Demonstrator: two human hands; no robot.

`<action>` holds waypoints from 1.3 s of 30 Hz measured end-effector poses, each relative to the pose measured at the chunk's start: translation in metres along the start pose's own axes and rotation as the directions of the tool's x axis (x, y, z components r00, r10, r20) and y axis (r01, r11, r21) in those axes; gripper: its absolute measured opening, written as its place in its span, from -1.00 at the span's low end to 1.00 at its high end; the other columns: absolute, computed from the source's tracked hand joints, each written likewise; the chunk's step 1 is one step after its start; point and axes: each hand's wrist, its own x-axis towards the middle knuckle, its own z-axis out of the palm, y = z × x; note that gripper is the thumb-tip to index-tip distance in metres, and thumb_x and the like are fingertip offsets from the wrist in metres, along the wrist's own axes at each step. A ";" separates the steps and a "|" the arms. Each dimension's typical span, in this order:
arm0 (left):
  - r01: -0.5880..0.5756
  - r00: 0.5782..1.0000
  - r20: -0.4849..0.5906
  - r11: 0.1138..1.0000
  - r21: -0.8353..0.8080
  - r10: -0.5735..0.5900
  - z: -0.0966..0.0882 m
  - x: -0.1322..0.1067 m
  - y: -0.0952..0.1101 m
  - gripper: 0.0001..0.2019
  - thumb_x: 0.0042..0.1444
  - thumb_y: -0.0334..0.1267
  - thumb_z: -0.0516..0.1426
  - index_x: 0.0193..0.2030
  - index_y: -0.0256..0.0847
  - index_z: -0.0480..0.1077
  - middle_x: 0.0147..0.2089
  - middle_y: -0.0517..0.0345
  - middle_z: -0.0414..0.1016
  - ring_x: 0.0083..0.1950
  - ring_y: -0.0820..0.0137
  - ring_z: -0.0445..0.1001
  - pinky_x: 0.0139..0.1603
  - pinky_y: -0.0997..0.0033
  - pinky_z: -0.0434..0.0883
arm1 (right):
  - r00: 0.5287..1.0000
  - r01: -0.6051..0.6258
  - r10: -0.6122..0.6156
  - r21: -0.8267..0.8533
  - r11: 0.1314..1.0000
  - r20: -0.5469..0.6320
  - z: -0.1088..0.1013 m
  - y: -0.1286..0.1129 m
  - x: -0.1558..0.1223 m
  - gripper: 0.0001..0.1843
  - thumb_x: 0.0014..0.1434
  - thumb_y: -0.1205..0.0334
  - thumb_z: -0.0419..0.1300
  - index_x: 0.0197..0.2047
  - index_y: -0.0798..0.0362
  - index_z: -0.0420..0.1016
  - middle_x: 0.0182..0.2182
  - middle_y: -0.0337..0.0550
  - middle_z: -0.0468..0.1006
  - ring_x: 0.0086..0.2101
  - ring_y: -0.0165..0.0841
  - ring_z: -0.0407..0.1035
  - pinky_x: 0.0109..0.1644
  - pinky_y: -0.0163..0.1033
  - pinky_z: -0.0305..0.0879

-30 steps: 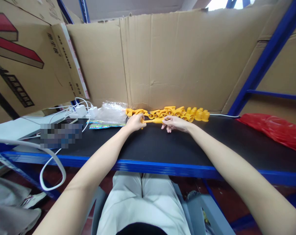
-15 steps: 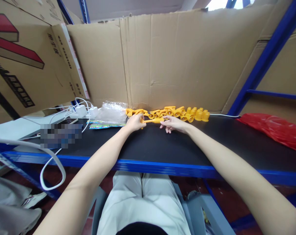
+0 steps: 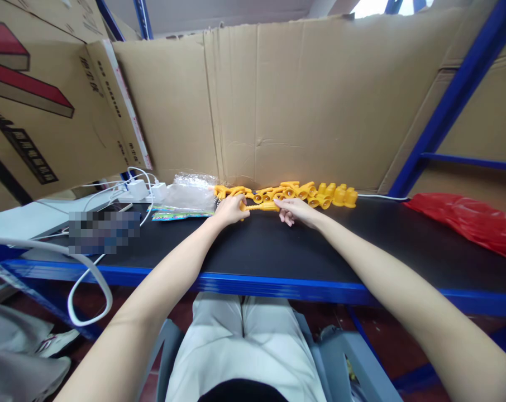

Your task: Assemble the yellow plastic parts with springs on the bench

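My left hand (image 3: 231,210) is closed on the left end of a thin yellow plastic piece (image 3: 262,207), which lies level between my hands just above the black tabletop (image 3: 253,245). The fingertips of my right hand (image 3: 297,211) pinch the piece's wider right end, the other fingers curled under. Behind my hands runs a row of yellow plastic parts: branching ones (image 3: 232,190) at the left, cone-shaped ones with round open ends (image 3: 290,193) in the middle, and upright cup-like ones (image 3: 345,196) at the right.
Clear plastic bags (image 3: 189,195) with a colourful edge lie left of my hands. Further left are white chargers with cables (image 3: 139,190) and a white flat box (image 3: 27,220). A red plastic bag (image 3: 466,220) lies at the right. Cardboard (image 3: 311,106) walls the back.
My right hand's fingers have curled in and closed more firmly on the right end of the yellow piece. The left hand has stayed in place.
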 end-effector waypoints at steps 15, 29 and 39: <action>0.007 1.000 0.016 1.000 -0.004 -0.007 0.002 0.001 0.000 -0.72 -0.12 -0.17 0.17 -0.21 -0.17 0.42 -0.28 0.10 0.49 -0.19 0.25 0.47 -0.21 0.35 0.38 | 1.000 0.018 -0.014 -0.164 0.986 0.028 -0.007 -0.006 -0.004 -0.62 0.07 -0.02 0.27 -0.27 0.14 0.38 -0.47 -0.16 0.53 -0.65 -0.53 0.34 -0.65 -0.44 0.18; 0.003 1.000 0.005 1.000 0.000 -0.003 -0.002 -0.002 0.004 -0.71 -0.10 -0.16 0.17 -0.19 -0.15 0.42 -0.25 0.07 0.49 -0.15 0.20 0.47 -0.15 0.29 0.38 | 0.986 0.165 -0.157 -0.169 0.972 0.059 -0.010 -0.003 -0.004 -0.58 0.01 -0.12 0.26 -0.44 0.12 0.39 -0.50 -0.15 0.51 -0.58 -0.49 0.37 -0.54 -0.38 0.22; -0.007 1.000 -0.025 1.000 0.010 0.007 -0.004 -0.005 0.009 -0.72 -0.08 -0.17 0.17 -0.19 -0.16 0.41 -0.26 0.10 0.51 -0.16 0.23 0.48 -0.17 0.34 0.37 | 0.998 0.043 -0.047 -0.066 0.997 -0.051 0.000 -0.004 -0.002 -0.49 0.15 -0.16 0.13 -0.54 0.13 0.36 -0.72 -0.25 0.32 -0.72 -0.56 0.16 -0.68 -0.40 0.03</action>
